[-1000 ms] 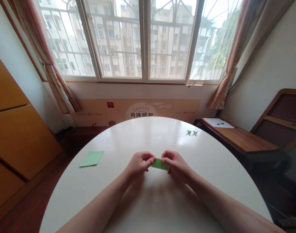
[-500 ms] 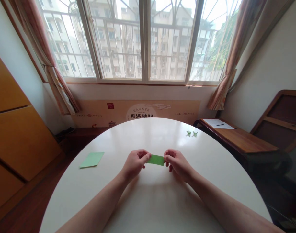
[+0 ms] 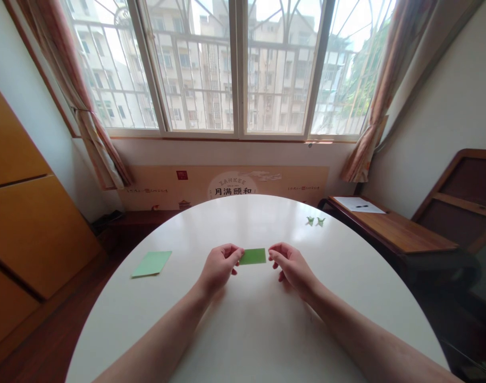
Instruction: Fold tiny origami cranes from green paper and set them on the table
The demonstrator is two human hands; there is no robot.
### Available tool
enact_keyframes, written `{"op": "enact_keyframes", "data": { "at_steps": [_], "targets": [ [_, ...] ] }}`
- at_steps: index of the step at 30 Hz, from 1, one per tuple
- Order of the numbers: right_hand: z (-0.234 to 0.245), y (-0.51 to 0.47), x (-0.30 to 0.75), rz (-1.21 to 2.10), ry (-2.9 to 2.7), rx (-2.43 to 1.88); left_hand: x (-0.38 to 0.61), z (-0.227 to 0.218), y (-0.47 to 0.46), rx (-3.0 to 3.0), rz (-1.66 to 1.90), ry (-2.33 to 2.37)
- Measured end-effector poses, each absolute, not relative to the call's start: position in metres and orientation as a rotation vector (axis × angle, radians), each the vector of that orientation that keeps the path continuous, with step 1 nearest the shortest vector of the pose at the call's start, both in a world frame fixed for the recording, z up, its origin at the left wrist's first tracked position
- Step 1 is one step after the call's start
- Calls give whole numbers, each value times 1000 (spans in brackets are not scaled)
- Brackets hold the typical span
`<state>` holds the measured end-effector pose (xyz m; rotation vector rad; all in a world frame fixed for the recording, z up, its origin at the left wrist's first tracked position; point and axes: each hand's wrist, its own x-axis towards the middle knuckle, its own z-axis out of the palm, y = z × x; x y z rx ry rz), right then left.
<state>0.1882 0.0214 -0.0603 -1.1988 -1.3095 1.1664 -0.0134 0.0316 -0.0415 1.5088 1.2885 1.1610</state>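
Observation:
A small green rectangle of paper (image 3: pixel 252 256), seemingly folded, is held above the table in front of me. My left hand (image 3: pixel 221 263) pinches its left end between thumb and fingers. Just beyond the paper's right edge, with a narrow gap, is my right hand (image 3: pixel 285 260); its fingers are loosely curled and hold nothing. To the left lies a stack of light green square paper (image 3: pixel 151 264). Two small folded green paper figures (image 3: pixel 315 221) stand side by side toward the far right of the table.
The round white table (image 3: pixel 243 330) spans the foreground. At right is a wooden bench (image 3: pixel 410 229) bearing a white sheet (image 3: pixel 357 204) with a dark pen on it. A wooden cabinet (image 3: pixel 31 229) stands at left, and a barred window (image 3: pixel 239 69) fills the back.
My right hand has let go of the paper's right end. The paper, still in my left hand, has shifted slightly left and now lies more level.

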Motion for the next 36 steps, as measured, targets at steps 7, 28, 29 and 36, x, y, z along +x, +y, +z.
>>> {"op": "enact_keyframes", "data": {
  "at_steps": [7, 28, 29, 36],
  "targets": [
    [-64, 23, 188, 1184, -1376, -1188, -12, -40, 30, 1493, 1161, 1269],
    [-57, 19, 185, 1199, -1341, -1156, -11, -37, 26, 1502, 1117, 1260],
    [-57, 19, 185, 1201, -1327, -1160, -12, -37, 27, 1500, 1121, 1263],
    [-58, 19, 186, 1252, -1256, -1169, -13, -38, 28, 1504, 1162, 1277]
  ]
}}
